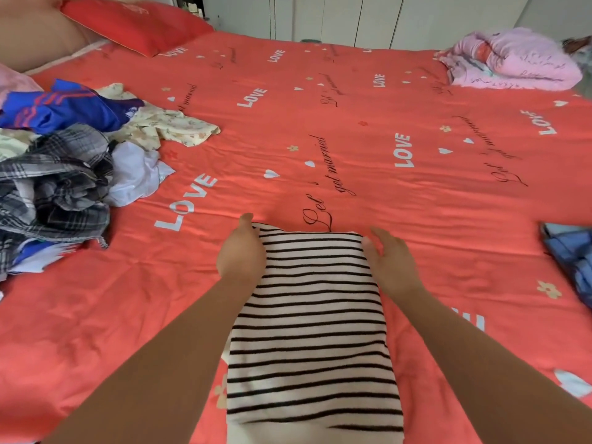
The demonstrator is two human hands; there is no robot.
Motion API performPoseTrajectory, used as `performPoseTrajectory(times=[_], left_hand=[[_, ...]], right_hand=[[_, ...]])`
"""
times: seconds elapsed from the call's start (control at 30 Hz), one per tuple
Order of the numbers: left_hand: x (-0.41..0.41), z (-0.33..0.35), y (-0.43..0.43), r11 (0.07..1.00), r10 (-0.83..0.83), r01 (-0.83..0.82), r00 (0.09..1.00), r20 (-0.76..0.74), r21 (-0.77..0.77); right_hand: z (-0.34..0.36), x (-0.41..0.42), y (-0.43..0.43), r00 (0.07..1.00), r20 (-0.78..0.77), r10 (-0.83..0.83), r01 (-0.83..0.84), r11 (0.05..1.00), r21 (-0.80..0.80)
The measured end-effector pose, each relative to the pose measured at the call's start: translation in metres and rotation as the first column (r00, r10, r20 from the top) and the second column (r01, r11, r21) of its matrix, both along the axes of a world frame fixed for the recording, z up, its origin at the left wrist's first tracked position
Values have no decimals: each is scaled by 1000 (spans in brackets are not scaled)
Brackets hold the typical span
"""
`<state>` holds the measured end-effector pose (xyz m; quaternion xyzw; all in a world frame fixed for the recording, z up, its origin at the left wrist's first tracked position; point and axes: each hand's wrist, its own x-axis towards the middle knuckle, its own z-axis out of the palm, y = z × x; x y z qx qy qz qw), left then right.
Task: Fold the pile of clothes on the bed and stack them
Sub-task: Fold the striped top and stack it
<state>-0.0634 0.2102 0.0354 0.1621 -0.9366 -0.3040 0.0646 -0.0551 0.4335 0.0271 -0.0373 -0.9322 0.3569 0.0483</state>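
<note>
Left hand (242, 251), striped top (310, 331), right hand (392, 261)

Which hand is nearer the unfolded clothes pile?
Left. The left hand is at the edge of the striped top facing the clothes pile; the right hand is at the opposite edge.
</note>
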Motion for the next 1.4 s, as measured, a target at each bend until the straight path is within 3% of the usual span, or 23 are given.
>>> performPoseTrajectory(times=[0.23,0.4,0.5,0.57,0.6,0.67,0.73,0.77,0.87,0.93,1.0,1.17,1.4], left_hand=[[-6,-37,-24,999,7,-5,999,40,-52],[-6,-34,-26,999,0,7,991,131,-50],[16,-15,-27,996,-34,28,997,-70,-87],[53,-13,-17,983,-154,127,963,-220,-131],[74,-19,-10,965,-234,200,950,-207,-171],[105,-39,0,908,-347,329,938,-22,-259],[116,-55,1,873,-350,382,924,157,-304],[118,-56,0,874,-332,375,925,183,-308],[116,-40,-5,953,-237,250,967,92,-170],[115,-30,-12,991,-132,127,983,131,42],[115,-28,-15,980,-111,77,976,187,181],[117,-22,-6,973,-215,192,953,214,125],[116,3,9,970,-226,213,967,116,116]], right_hand=[[-32,-38,-12,987,156,-38,9,983,183],[-23,-21,-15,992,117,-50,40,995,86],[-6,21,-17,999,-24,34,-31,995,92],[-7,58,-26,991,-57,119,-109,984,144],[-11,76,-33,988,-12,154,-149,971,186],[-27,103,-43,973,135,189,-222,927,303],[-38,114,-44,962,202,182,-249,889,384],[-38,117,-42,963,203,175,-239,905,353],[-26,119,-33,989,102,107,-121,983,137],[-21,122,-27,999,42,35,-37,998,44],[-20,122,-25,996,90,-1,2,1000,-3],[-21,117,-34,972,233,29,-43,997,57],[0,117,-27,996,88,16,-29,988,151]])
